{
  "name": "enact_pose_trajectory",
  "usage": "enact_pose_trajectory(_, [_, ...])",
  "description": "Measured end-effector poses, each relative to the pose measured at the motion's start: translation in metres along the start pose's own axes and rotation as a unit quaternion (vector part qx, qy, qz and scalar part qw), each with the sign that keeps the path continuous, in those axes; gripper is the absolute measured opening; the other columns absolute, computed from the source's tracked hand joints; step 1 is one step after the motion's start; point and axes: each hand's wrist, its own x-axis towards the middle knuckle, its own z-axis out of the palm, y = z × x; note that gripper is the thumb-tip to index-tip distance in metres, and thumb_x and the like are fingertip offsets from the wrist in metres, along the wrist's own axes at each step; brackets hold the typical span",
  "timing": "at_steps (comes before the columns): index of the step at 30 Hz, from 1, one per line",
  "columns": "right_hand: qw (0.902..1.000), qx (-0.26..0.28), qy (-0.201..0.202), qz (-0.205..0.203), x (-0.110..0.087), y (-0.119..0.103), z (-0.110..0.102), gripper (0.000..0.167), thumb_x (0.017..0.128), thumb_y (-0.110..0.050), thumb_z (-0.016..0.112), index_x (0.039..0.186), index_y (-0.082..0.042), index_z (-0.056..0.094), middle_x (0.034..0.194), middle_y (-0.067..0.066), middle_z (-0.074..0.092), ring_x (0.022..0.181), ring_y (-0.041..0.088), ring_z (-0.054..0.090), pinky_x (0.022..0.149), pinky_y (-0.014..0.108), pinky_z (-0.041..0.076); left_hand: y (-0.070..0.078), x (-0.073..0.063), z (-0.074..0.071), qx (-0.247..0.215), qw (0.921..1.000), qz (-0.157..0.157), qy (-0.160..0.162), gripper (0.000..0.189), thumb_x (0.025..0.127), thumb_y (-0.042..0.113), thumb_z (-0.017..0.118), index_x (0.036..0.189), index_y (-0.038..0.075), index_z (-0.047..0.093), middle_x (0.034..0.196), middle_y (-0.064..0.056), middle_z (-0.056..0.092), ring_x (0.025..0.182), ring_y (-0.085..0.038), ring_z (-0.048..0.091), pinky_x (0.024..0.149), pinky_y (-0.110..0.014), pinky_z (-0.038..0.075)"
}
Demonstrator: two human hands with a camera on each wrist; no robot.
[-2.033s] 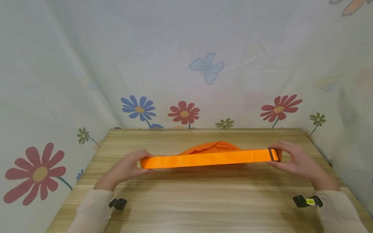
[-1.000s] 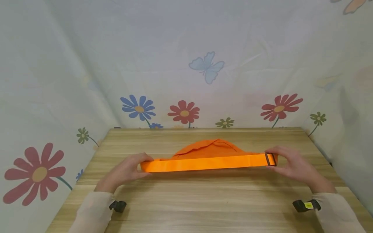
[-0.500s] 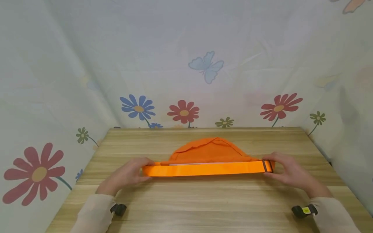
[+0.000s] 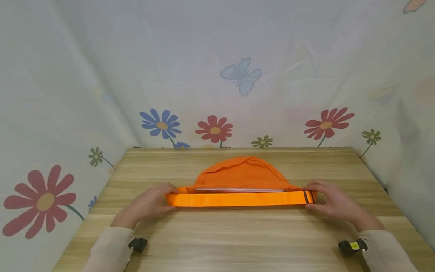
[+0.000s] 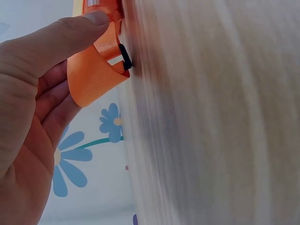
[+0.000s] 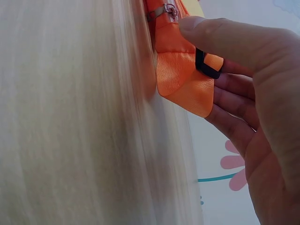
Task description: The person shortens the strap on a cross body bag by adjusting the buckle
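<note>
An orange waist bag (image 4: pixel 242 173) lies near the middle of the table, its rounded side toward the back wall. Along its near edge runs a pale zipper (image 4: pixel 238 190), and in front of that the bright orange strap (image 4: pixel 234 199) stretches between both hands. My left hand (image 4: pixel 151 202) pinches the strap's left bend between thumb and fingers; a black buckle (image 5: pixel 125 57) shows beside it in the left wrist view. My right hand (image 4: pixel 334 202) holds the right bend by a black slider (image 4: pixel 308 197). A metal zipper pull (image 6: pixel 169 10) appears near the right thumb.
The wood-grain table (image 4: pixel 234 241) extends in front of the bag and to both sides. A pale curtain (image 4: pixel 190 56) printed with flowers and a butterfly stands behind the table and along its sides. Each wrist wears a black strap (image 4: pixel 138 244).
Both hands have come lower and nearer with the strap, the right one also shifting left. The bag has tipped down flatter, so more of its body and the zipper show.
</note>
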Motion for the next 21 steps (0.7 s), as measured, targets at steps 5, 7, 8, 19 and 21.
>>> enact_pose_trajectory(5, [1.0000,-0.006,-0.004,0.003,0.0002,0.0007,0.0005,0.052,0.085,-0.036,0.093,0.128,-0.012,0.076,0.135,0.013,0.072,0.126,0.043,0.064,0.104,0.071,0.052,0.0013,-0.0003,-0.0011,0.003,1.0000,-0.003,0.001,0.043,0.089,0.021,0.090,0.127,0.015,0.071,0.128,-0.003,0.075,0.118,-0.025,0.071,0.105,-0.051,0.059])
enact_pose_trajectory(7, [0.9999,-0.007,-0.007,0.002,0.0004,0.0010,0.0009,0.052,0.085,-0.037,0.093,0.128,-0.013,0.076,0.134,0.013,0.073,0.125,0.043,0.065,0.104,0.071,0.052,0.0024,-0.0002,-0.0012,0.002,0.9999,-0.014,-0.004,0.043,0.089,0.022,0.090,0.128,0.016,0.071,0.129,-0.002,0.075,0.120,-0.026,0.071,0.106,-0.052,0.059])
enact_pose_trajectory(8, [0.9999,-0.007,-0.007,0.002,0.0005,0.0013,0.0013,0.053,0.085,-0.038,0.093,0.128,-0.012,0.076,0.134,0.012,0.073,0.124,0.042,0.065,0.103,0.070,0.053,0.0029,-0.0002,-0.0012,0.005,0.9998,-0.017,-0.007,0.043,0.089,0.022,0.090,0.128,0.016,0.072,0.129,-0.002,0.075,0.120,-0.026,0.070,0.106,-0.052,0.058])
enact_pose_trajectory(19, [0.9997,-0.012,-0.022,-0.007,0.0027,0.0008,0.0031,0.052,0.085,-0.036,0.093,0.126,-0.009,0.076,0.131,0.010,0.073,0.120,0.037,0.067,0.103,0.065,0.056,0.0054,0.0008,-0.0010,0.032,0.9993,-0.011,-0.013,0.043,0.089,0.022,0.090,0.128,0.016,0.074,0.125,0.001,0.075,0.115,-0.022,0.071,0.103,-0.048,0.060])
enact_pose_trajectory(21, [0.9994,-0.024,-0.024,-0.009,0.0031,0.0002,0.0039,0.050,0.084,-0.034,0.094,0.125,-0.009,0.076,0.128,0.009,0.074,0.117,0.034,0.068,0.101,0.063,0.057,0.0056,0.0016,-0.0010,0.034,0.9993,-0.009,-0.016,0.042,0.089,0.021,0.090,0.128,0.016,0.074,0.127,0.001,0.075,0.116,-0.022,0.071,0.104,-0.049,0.060])
